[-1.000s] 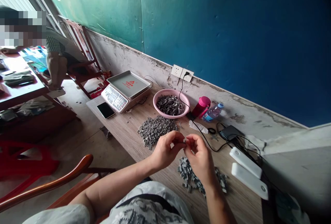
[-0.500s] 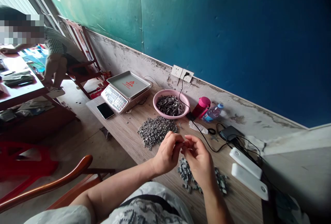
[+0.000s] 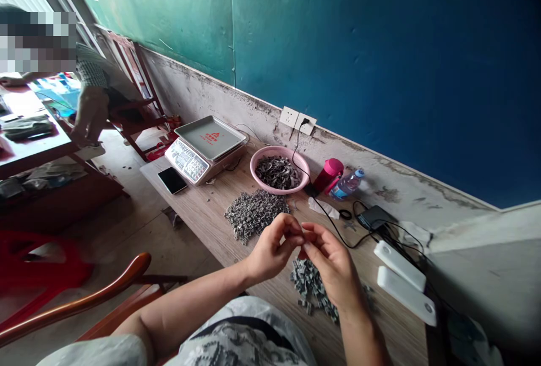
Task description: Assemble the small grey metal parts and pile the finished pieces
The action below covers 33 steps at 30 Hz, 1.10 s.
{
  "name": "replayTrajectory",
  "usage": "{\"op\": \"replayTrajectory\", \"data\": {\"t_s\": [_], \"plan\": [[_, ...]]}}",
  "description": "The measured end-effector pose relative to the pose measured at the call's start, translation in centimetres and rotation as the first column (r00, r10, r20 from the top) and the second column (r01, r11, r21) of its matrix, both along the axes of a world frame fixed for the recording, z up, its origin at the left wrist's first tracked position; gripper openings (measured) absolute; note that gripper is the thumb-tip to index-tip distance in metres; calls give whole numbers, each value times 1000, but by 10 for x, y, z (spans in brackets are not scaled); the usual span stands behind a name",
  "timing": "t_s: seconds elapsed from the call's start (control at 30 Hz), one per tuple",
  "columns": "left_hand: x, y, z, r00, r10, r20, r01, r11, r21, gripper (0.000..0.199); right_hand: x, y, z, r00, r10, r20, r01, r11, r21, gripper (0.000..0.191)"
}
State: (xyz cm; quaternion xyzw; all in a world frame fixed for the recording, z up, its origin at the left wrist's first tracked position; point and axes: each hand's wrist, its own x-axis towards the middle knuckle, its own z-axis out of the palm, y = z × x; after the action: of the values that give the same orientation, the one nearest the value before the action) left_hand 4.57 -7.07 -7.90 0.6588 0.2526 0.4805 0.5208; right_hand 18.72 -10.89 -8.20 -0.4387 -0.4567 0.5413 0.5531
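My left hand and my right hand meet fingertip to fingertip above the table. Both are closed in a pinch, and whatever sits between the fingertips is too small to make out. Under my right hand lies a pile of small grey-green pieces, partly covered by the hand and wrist. Beyond my left hand spreads a heap of small grey metal-looking parts. Behind that heap, a pink plastic basket holds dark curved strips.
A weighing scale and a phone lie at the table's far left. Along the wall stand a pink-lidded bottle and a water bottle. A black cable crosses to two white devices. Another person sits at the left.
My fingertips have shifted slightly against each other, and my right hand has moved a little to the right and down. The heaps and the basket stay where they were.
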Motion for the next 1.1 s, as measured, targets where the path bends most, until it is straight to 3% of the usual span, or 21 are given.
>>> {"op": "replayTrajectory", "data": {"t_s": [0.1,0.2,0.3,0.4,0.47,0.6,0.8,0.93,1.1], "plan": [[-2,1,3,999,-34,4,34,999,-25,12,1,1,1,1000,8,24,-8,1000,10,34],[-7,4,9,975,62,-212,-16,977,211,13,0,5,0,999,-37,25,37,999,26,36],[-11,9,11,912,214,-350,5,847,531,12,-3,9,-3,996,-81,27,81,996,29,37],[-12,12,7,890,291,-352,4,765,643,11,-7,11,-6,995,-89,53,89,996,14,38],[-10,12,2,889,321,-328,-47,775,631,10,-8,11,-8,994,-106,22,106,994,0,38],[-7,9,-2,884,356,-302,-183,860,477,5,-9,11,-9,985,-160,-61,160,987,-12,37],[-7,9,3,911,297,-285,-198,923,329,7,-7,13,-4,970,-152,-189,141,988,-69,40],[-10,10,3,919,278,-279,-186,931,315,8,-4,11,-4,965,-116,-235,93,990,-107,36],[-10,12,-2,900,303,-315,-132,875,465,7,-4,13,-15,981,-126,-147,114,990,-84,34]]}}
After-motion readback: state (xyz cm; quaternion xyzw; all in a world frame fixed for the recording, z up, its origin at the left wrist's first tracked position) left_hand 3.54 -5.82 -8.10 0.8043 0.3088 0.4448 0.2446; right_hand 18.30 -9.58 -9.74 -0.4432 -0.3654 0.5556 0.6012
